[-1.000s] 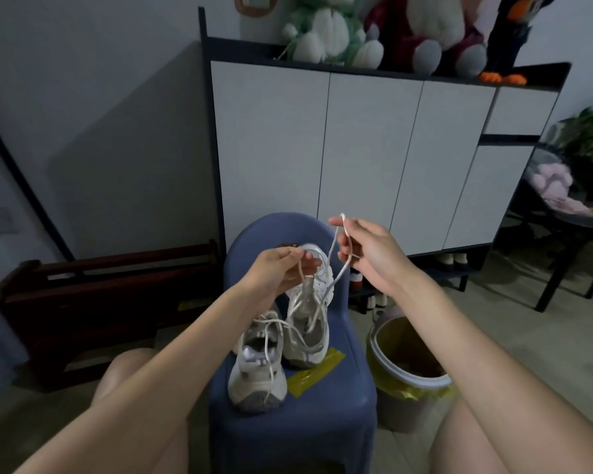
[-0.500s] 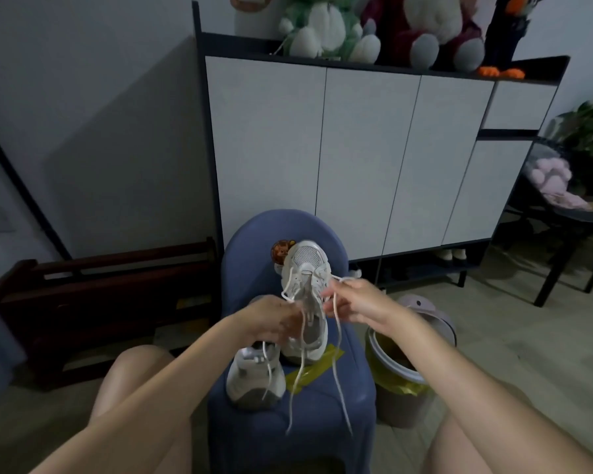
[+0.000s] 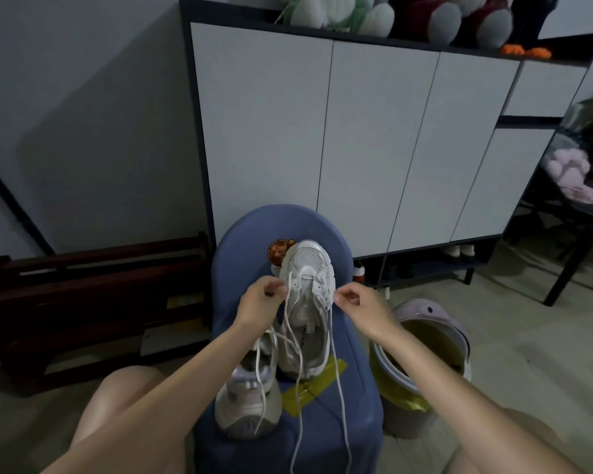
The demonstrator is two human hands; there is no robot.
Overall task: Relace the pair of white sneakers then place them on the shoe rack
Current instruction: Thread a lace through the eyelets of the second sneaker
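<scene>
Two white sneakers lie on a blue chair (image 3: 356, 398). The far sneaker (image 3: 307, 302) points its toe at the chair back; the near sneaker (image 3: 249, 401) lies at the front left of the seat. My left hand (image 3: 259, 304) pinches the white lace (image 3: 300, 364) at the far sneaker's left eyelets. My right hand (image 3: 360, 304) pinches the lace at the right eyelets. Both loose lace ends hang down over the seat's front edge.
A white-doored shoe cabinet (image 3: 374, 138) stands behind the chair, with shoes on its open bottom shelf (image 3: 428, 265). A lined bin (image 3: 421, 364) sits right of the chair. A dark wooden rack (image 3: 93, 299) lies left. A black table (image 3: 579, 213) stands far right. My knees flank the chair.
Both hands came down from holding the lace raised above the sneaker to its eyelets. The lace ends now hang over the seat front. The far sneaker lies flatter.
</scene>
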